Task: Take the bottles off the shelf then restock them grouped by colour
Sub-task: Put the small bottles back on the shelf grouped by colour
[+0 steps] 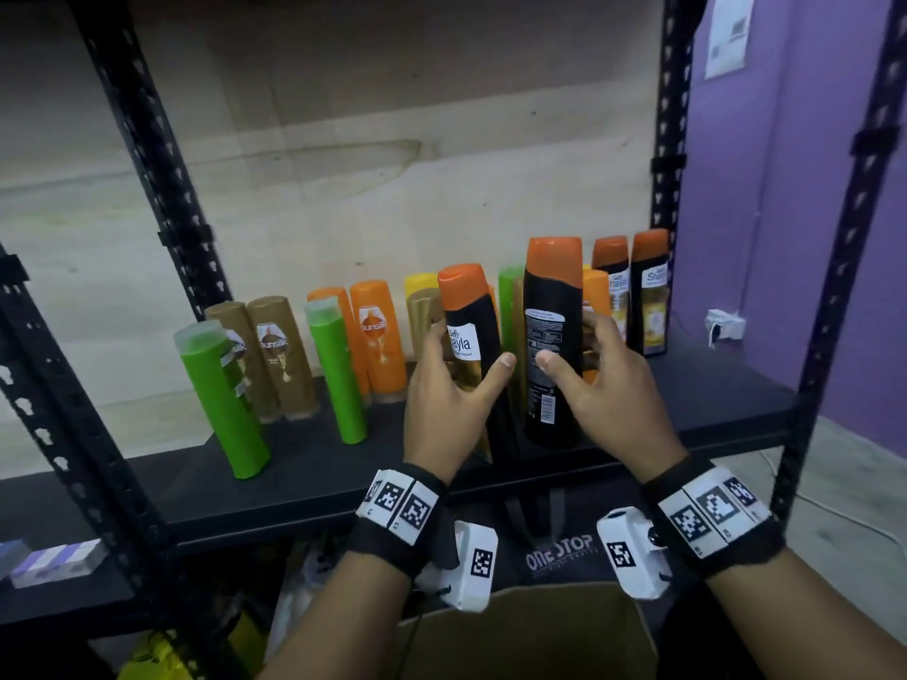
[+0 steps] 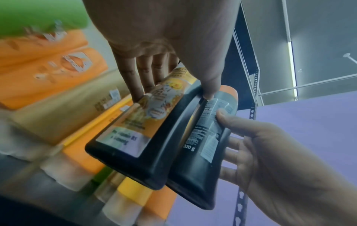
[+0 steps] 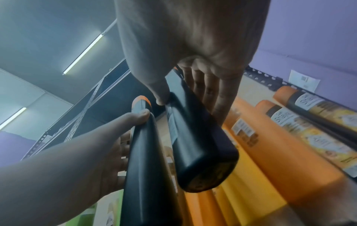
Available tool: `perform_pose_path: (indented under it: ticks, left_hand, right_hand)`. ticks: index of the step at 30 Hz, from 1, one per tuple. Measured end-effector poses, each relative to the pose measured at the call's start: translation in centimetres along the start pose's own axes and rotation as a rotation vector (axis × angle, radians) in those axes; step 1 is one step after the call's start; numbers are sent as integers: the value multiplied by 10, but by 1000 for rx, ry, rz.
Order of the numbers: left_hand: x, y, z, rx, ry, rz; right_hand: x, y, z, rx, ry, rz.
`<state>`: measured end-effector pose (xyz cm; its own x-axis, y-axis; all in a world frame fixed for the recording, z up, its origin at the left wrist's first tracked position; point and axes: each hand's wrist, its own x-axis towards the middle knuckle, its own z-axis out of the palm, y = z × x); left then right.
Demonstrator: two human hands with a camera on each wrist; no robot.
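now | left grip [image 1: 444, 385] wraps one black bottle [image 1: 473, 331], tilted — right grip [image 1: 596, 380] wraps another [image 1: 552, 336], upright | both just above the black shelf [image 1: 711, 385] | purple wall [image 1: 785, 213] to the right

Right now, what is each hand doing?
Left hand: grips a black bottle with its front label showing.
Right hand: grips a second black bottle.

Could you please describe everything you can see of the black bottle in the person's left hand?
The black bottle is a tall, flattish, glossy plastic shampoo bottle with an orange flip cap on top. Its white front label reads "Safi Shayla" above a golden picture. It leans to the left, lifted in front of the shelf. The left hand grips its middle, thumb across the front. Beside it is a second black bottle, held by the right hand.
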<state>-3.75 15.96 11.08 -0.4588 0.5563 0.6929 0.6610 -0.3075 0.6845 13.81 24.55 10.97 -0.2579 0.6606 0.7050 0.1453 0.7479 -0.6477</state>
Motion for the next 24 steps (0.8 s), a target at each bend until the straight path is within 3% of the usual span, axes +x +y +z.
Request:
perform_pose_path:
  ticks: [14, 24]
  left_hand:
    - [-17, 53, 115, -135, -228, 61]
    - [-13, 49, 190, -165, -312, 23]
  right_hand:
    - [-6, 59, -105, -95, 116, 89]
    - [6, 117, -150, -191, 156, 142]
